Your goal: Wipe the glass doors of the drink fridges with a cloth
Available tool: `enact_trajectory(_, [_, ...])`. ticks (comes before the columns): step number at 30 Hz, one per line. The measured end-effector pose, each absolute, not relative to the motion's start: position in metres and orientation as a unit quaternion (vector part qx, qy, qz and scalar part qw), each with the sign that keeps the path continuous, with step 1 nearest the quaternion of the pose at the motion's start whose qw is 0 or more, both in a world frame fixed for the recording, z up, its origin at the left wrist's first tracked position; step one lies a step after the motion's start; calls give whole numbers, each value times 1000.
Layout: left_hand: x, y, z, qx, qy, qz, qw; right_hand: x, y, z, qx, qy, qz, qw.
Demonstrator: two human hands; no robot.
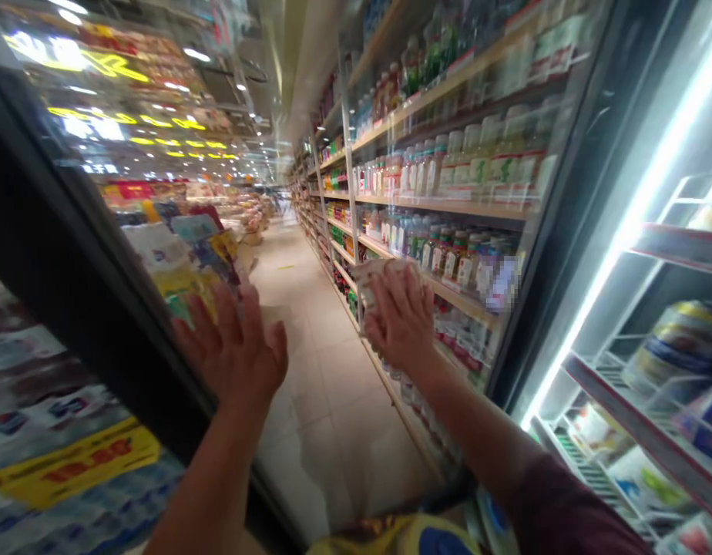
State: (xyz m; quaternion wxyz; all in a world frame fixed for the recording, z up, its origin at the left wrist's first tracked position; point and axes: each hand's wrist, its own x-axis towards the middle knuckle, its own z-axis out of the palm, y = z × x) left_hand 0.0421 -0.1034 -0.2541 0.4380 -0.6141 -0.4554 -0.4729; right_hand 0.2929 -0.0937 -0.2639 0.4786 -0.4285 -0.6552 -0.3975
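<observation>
A glass door with a dark frame [544,254] stands in front of me, and the shop aisle shows through its pane. My right hand [399,316] presses a pale, crumpled cloth [368,273] against the glass, fingers bent over it; most of the cloth is hidden under the palm. To the left, my left hand [234,351] is raised with its fingers spread, beside the door's left frame bar [133,347]. It holds nothing, and whether its palm touches the pane I cannot tell.
Lit cooler shelves [639,432] with packs and a can [683,339] stand close on my right. Beyond the glass, bottle shelves [448,204] line the aisle floor [292,331]. At lower left, a yellow price sign [75,462] fronts stacked goods. A yellow-and-blue item [391,538] is below me.
</observation>
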Motion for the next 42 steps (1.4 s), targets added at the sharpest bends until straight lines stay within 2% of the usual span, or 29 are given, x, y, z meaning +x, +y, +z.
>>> enact_trajectory(4, [43, -104, -255, -612, -453, -472, 445, 301, -94, -287, -465, -626, -388, 491])
enact_trajectory(8, [44, -105, -255, -611, -458, -475, 438, 308, -98, -328, -416, -667, -408, 465])
enact_trajectory(11, [45, -107, -255, -619, -466, -478, 415, 325, -94, -314, -438, -657, -397, 468])
enact_trajectory(15, [45, -108, -254, -618, -471, -484, 402, 345, -85, -280, -510, -586, -356, 520])
enact_trajectory(18, [45, -109, -255, -622, -471, -481, 399, 347, -85, -298, -516, -572, -354, 530])
enact_trajectory(23, [44, -109, -256, -623, -459, -494, 396, 353, -87, -339, -510, -606, -367, 488])
enact_trajectory(29, [38, -104, -256, -625, -457, -486, 407, 390, -75, -299, -541, -522, -339, 565])
enact_trajectory(36, [40, -104, -257, -620, -456, -486, 413, 408, -71, -337, -536, -498, -346, 588])
enact_trajectory(42, [43, -108, -255, -620, -465, -493, 395, 412, -59, -263, -543, -449, -347, 618])
